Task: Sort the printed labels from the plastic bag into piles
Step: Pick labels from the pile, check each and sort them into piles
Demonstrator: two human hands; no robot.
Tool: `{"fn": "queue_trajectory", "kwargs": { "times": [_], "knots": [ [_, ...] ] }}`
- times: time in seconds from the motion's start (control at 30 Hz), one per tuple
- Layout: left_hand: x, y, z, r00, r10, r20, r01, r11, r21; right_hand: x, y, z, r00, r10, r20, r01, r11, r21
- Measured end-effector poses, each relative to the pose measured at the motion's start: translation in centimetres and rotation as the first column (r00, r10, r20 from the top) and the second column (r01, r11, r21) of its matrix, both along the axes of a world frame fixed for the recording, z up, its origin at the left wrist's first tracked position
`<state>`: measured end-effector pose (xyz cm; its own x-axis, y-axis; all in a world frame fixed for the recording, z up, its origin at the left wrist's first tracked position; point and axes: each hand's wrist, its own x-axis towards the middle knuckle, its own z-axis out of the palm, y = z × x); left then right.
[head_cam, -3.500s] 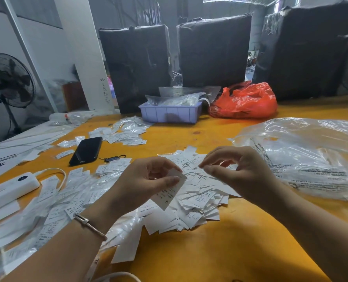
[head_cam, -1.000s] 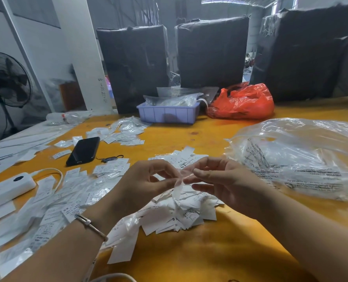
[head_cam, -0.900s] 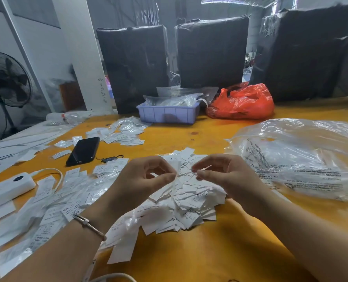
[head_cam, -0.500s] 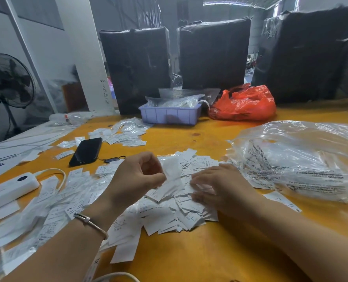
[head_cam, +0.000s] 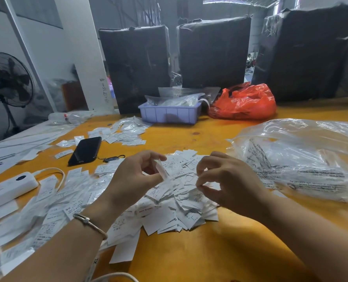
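Note:
A heap of small white printed labels (head_cam: 175, 208) lies on the orange table in front of me. My left hand (head_cam: 136, 178) hovers above the heap and pinches a thin stack of labels (head_cam: 162, 170) between thumb and fingers. My right hand (head_cam: 228, 184) is raised over the heap's right side, fingers curled, thumb and forefinger pinching a small label (head_cam: 199, 183). A large clear plastic bag (head_cam: 303, 157) with black print lies to the right. More labels spread in a pile at the left (head_cam: 53, 202), and another pile sits farther back (head_cam: 126, 131).
A black phone (head_cam: 85, 150) and a white power bank (head_cam: 8, 189) with cable lie at left. A lilac tray (head_cam: 169, 115) with clear bags and an orange bag (head_cam: 244, 102) stand at the back, before black wrapped bales. A fan (head_cam: 8, 78) stands far left.
Half a second ago my right hand lay down on the heap; now it is lifted with a label pinched. My left hand still holds its labels, slightly raised.

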<state>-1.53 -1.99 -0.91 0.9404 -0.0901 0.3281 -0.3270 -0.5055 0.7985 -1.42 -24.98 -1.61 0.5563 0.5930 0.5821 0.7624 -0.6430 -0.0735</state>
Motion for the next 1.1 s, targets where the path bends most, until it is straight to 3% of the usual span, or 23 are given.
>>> {"fn": "queue_trajectory", "kwargs": {
  "times": [0.1, 0.2, 0.37, 0.67, 1.1],
  "knots": [
    [0.1, 0.2, 0.0, 0.999, -0.021, -0.029, 0.021, 1.000, -0.012, 0.2, -0.5, 0.5, 0.982, 0.053, -0.183, -0.015, 0.979, 0.202],
    [0.2, 0.2, -0.1, 0.997, -0.048, -0.053, 0.046, 0.998, -0.037, 0.5, -0.8, 1.1, 0.911, 0.163, -0.380, 0.057, 0.862, 0.504],
    [0.3, 0.1, -0.2, 0.993, -0.089, -0.078, 0.086, 0.995, -0.041, 0.8, -1.2, 0.7, 0.694, 0.323, -0.643, 0.284, 0.698, 0.658],
    [0.1, -0.3, -0.3, 0.981, -0.161, -0.104, 0.157, 0.986, -0.050, 0.9, -1.3, 0.4, 0.696, 0.241, -0.677, 0.375, 0.682, 0.628],
    [-0.2, -0.3, -0.1, 0.972, -0.235, -0.012, 0.234, 0.971, -0.046, -0.2, -0.6, 1.9, 0.676, 0.394, -0.622, 0.351, 0.571, 0.742]
  ]
}}
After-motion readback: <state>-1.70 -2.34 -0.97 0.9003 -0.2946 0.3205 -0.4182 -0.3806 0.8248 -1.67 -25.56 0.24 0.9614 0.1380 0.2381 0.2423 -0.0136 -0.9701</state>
